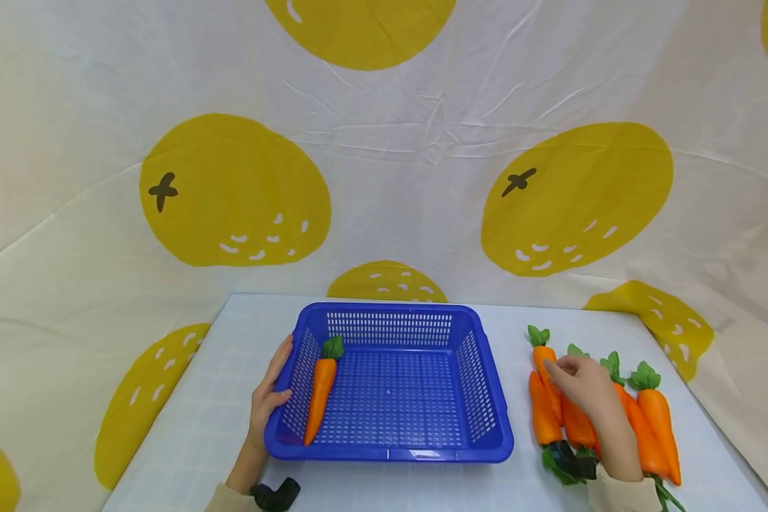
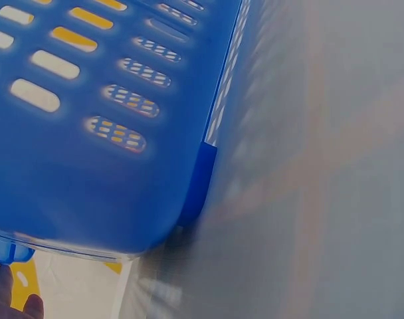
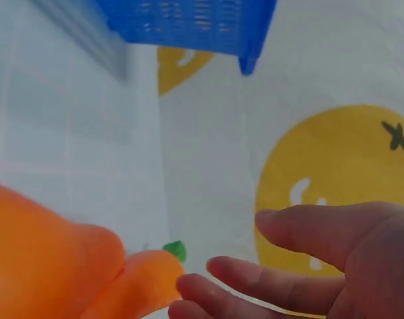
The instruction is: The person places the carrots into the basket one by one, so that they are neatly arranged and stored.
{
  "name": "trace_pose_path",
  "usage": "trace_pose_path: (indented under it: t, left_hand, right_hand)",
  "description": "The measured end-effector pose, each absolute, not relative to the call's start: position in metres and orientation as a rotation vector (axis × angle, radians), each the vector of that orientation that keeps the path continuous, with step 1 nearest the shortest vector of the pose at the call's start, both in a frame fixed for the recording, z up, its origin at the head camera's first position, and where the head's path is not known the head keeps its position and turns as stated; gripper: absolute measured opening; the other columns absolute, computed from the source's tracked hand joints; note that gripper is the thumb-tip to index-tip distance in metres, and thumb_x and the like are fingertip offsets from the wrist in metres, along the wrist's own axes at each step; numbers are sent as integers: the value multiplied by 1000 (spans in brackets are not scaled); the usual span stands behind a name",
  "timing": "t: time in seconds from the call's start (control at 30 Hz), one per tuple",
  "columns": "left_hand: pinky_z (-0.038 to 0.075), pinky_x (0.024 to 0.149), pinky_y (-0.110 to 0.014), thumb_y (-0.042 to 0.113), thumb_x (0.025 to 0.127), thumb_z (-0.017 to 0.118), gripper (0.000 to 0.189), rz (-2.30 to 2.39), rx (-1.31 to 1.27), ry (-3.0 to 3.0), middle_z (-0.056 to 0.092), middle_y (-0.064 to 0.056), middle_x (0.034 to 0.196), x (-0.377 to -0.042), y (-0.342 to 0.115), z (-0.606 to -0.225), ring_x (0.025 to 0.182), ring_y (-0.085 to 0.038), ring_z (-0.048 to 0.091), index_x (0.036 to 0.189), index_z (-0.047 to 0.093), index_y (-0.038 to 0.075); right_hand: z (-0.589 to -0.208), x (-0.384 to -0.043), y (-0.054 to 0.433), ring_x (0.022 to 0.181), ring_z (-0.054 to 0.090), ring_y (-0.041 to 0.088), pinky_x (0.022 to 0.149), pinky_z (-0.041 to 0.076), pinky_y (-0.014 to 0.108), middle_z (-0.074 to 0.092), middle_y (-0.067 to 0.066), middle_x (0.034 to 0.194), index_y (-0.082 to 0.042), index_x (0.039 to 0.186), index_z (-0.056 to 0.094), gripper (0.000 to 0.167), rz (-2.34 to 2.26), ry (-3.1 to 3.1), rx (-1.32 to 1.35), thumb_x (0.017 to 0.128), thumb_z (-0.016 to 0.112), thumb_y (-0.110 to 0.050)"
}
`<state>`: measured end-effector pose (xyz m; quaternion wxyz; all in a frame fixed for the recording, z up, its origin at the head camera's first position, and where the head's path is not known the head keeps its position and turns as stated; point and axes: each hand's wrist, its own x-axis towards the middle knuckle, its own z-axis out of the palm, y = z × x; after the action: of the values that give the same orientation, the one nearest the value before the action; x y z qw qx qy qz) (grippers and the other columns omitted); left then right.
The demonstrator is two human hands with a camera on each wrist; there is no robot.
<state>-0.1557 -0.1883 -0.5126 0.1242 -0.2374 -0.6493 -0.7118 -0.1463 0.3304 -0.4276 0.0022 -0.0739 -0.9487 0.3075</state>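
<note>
A blue plastic basket with slotted walls stands on the table. One orange carrot with a green leafy top lies inside, along its left side. My left hand rests against the basket's left wall, fingers extended, thumb at the rim. To the right of the basket, my right hand is over a group of carrots, its fingertips close to the upper left carrot. In the right wrist view the thumb is apart from the fingers, with nothing between them. The hand and forearm hide part of the group.
The table has a pale checked cover. Behind it hangs a white cloth printed with large yellow fruit. Another carrot lies at the group's left edge, with its leaves towards the front. Black wrist mounts sit on both wrists.
</note>
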Motion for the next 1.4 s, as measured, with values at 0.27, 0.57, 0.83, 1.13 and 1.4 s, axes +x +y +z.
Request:
trace_pose_path:
  t: [0.27,0.57,0.83,1.13,1.4]
  left_hand:
    - [23,113,-18,-3,87,38,70,-2084,-647,-1923,16,-12,165,-154,-189,-514,150,-14,18,155,23,-3]
    - [23,113,-17,-3,86,38,70,-2066,-637,-1938,17,-11,165,-155,-189,-515,150,-15,18,155,24,-2]
    - [24,113,-18,-3,86,37,71,-2066,-643,-1943,17,-10,165,-155,-189,-515,150,-15,18,155,23,-1]
    - [24,113,-18,-2,87,38,70,-2062,-624,-1951,17,-9,165,-155,-190,-515,150,-15,18,156,24,0]
    - [24,113,-18,0,85,38,72,-2055,-632,-1955,17,-9,165,-156,-189,-516,150,-15,18,156,24,0]
  right_hand:
    - [-441,-150,337,68,51,22,60,43,31,58,6,75,5,101,66,45,881,-3094,-317,91,68,-38]
    - [-444,-154,333,74,55,27,64,51,38,62,18,87,7,108,63,51,861,-3147,-364,84,77,-35]
    - [-450,-154,326,70,54,26,60,49,35,59,16,83,6,101,65,44,836,-3149,-294,80,80,-30]
    - [-455,-156,310,71,53,27,62,45,36,61,14,83,5,101,66,44,744,-3153,-310,79,81,-30]
    - [-467,-161,295,70,52,25,61,45,34,56,11,76,4,100,60,43,827,-3185,-312,78,81,-27]
